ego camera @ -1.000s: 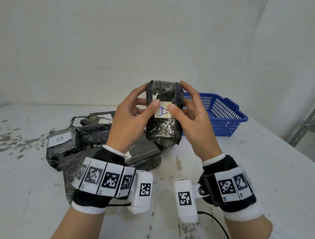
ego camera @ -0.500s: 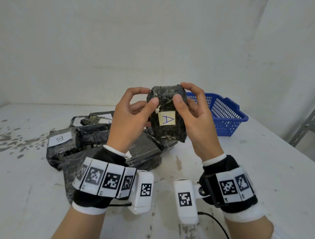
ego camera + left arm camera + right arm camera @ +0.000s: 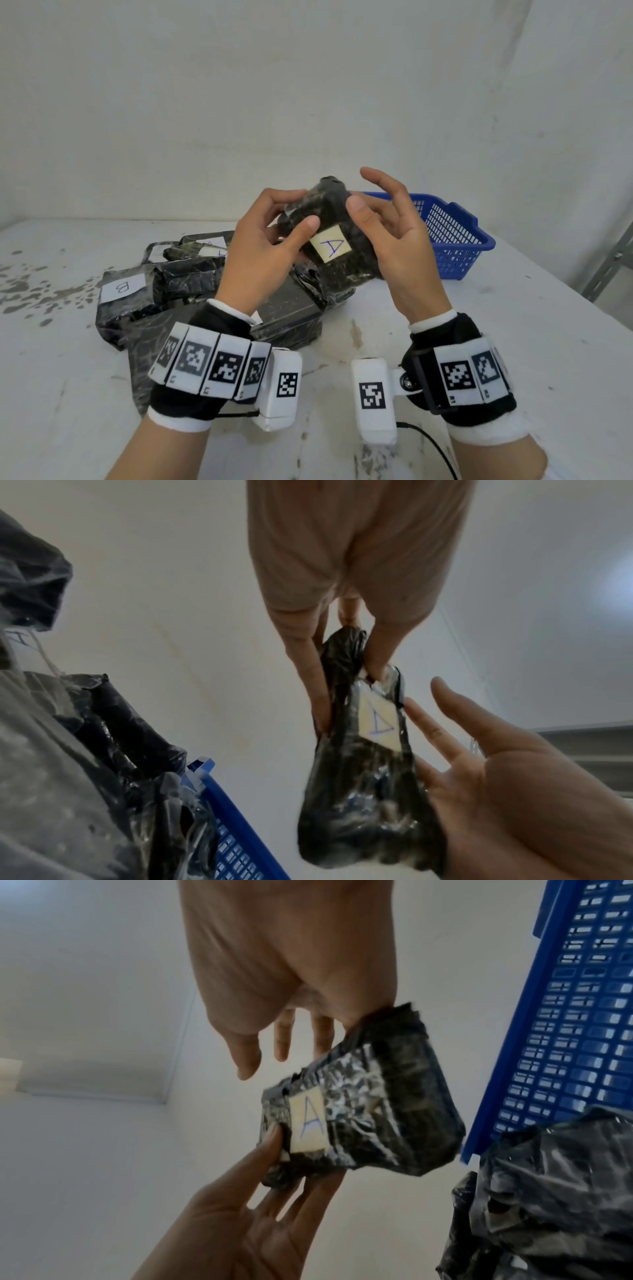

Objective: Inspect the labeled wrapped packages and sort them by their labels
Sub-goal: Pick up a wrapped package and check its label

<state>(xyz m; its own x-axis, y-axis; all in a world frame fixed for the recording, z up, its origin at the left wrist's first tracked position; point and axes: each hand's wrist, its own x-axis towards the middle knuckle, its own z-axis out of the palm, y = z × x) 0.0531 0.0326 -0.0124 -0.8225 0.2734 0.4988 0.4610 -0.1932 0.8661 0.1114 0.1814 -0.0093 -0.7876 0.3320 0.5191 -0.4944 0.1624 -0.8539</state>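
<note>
One black wrapped package [image 3: 334, 240] is up in the air between both hands, above the white table [image 3: 479, 342], cream label [image 3: 331, 247] with a blue "A" facing the person. The left hand [image 3: 263, 246] pinches it — thumb on the front face just beside the label, fingers curled round the back, as the left wrist view shows. The right hand [image 3: 394, 240] is on the package's right side: thumb pressed on the upper front, palm against the side, but its fingers are spread and loosely straight, index lifted clear. So the left grips; the right only touches and steadies it.

Behind and to the right of the held package stands one blue mesh basket [image 3: 455, 240], near the right hand, not touching it.

Below and left of the hands lies a pile of wrapped packages [image 3: 178, 284] on the table. One at the left shows a white label "B" [image 3: 122, 287]; one at the back carries a white label [image 3: 214, 251] whose letter is partly hidden — possibly an "A". I count about four or five packages in the pile, but they overlap and the left hand covers some, so the count is rough.

Two hands, one package held, one basket.
</note>
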